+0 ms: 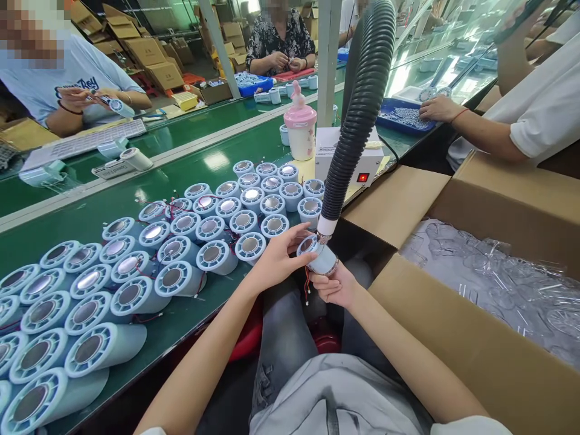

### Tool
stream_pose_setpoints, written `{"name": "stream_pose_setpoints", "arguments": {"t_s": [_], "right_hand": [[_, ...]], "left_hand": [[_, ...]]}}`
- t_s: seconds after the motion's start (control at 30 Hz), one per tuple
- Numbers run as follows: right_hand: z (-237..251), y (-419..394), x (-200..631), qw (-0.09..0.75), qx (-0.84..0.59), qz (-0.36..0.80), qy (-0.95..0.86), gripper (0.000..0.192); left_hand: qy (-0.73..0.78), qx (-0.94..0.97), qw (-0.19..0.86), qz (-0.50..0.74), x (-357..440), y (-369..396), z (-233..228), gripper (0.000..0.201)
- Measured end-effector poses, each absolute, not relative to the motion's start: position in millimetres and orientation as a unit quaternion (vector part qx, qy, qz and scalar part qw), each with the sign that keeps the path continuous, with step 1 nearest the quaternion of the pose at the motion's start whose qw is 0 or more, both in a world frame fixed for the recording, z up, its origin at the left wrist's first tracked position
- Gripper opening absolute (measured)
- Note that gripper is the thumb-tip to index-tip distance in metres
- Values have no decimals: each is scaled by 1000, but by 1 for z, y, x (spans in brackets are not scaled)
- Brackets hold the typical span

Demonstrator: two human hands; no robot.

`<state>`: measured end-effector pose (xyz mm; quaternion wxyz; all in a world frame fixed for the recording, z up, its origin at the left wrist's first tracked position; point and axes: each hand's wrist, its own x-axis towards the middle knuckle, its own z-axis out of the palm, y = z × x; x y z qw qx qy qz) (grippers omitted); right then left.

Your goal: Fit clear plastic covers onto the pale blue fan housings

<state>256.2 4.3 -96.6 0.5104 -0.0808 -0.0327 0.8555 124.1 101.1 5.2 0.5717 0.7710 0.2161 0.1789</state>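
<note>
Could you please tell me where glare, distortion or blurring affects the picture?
Head view: white glare on the green work surface and several blue cylinders; head view, lower left: cylinders look stretched, probably by a wide lens; head view, top left: pixelation; head view, centre: held cylinder looks fairly sharp.

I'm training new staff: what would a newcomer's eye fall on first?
Rows of pale blue plastic cylinders with round silvery centres crowd the green worktop at left. At centre, a thick black ribbed hose hangs over a similar cylinder held by the left hand and right hand. At right, clear plastic pieces lie in an open brown cardboard box.
</note>
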Motion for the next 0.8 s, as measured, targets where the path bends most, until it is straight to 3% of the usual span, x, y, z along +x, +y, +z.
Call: {"name": "stream_pose_setpoints", "arguments": {"t_s": [0.53, 0.63, 0.8], "right_hand": [[-90, 6, 261, 494, -102, 859, -92, 41], [-84, 2, 263, 471, -132, 863, -128, 50], [-73, -47, 259, 474, -263, 827, -150, 63]], "left_hand": [[218, 760, 585, 181, 123, 101, 4, 62], [204, 797, 536, 189, 111, 95, 6, 60], [71, 913, 312, 251, 94, 63, -20, 53]]}}
